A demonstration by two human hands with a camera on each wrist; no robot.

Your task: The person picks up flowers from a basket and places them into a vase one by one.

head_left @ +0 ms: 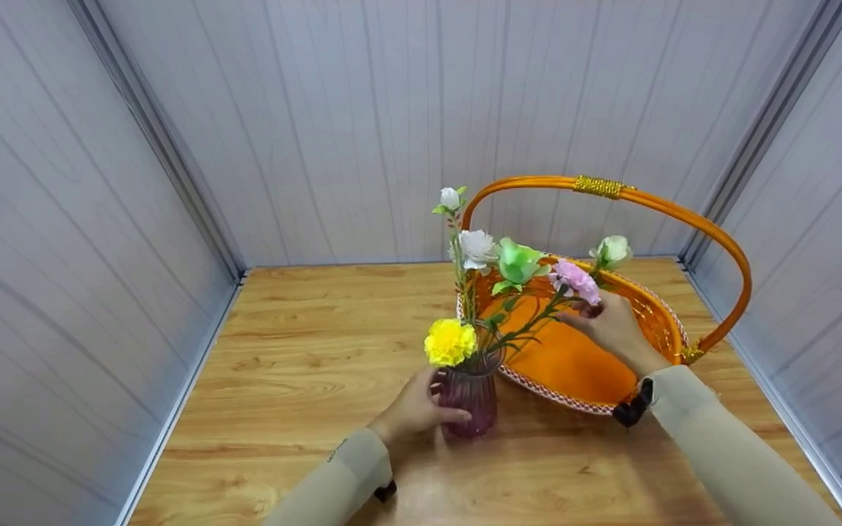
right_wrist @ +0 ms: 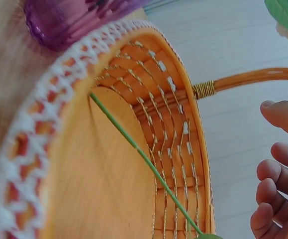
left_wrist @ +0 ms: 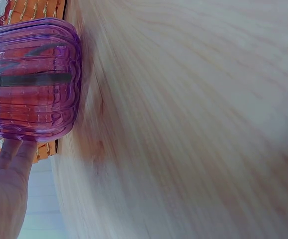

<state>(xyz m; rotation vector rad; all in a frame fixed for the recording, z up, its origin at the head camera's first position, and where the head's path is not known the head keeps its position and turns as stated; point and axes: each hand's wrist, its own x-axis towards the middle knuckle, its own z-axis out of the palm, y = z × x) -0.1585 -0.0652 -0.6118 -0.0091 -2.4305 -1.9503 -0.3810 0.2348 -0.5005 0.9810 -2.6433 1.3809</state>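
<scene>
A purple ribbed glass vase [head_left: 471, 402] stands on the table with several artificial flowers in it: a yellow carnation [head_left: 450, 342], a green rose [head_left: 518, 261], a pink carnation [head_left: 576, 282] and white blooms. My left hand [head_left: 415, 405] holds the vase from the left, thumb across its front and fingers along its side [left_wrist: 15, 159]. Over the orange basket [head_left: 563, 398] is my right hand [head_left: 617, 332], just below the pink carnation, fingers loosely bent with nothing between them in the right wrist view. A green stem [right_wrist: 144, 157] leans inside the basket, and a pale rose [head_left: 612, 250] shows above its far rim.
The basket's tall arched handle [head_left: 728, 248] rises over its right side, bound with gold cord. Wood-grain table [head_left: 304, 380] extends to the left of the vase. Pale panel walls [head_left: 333, 131] enclose the table at the back and both sides.
</scene>
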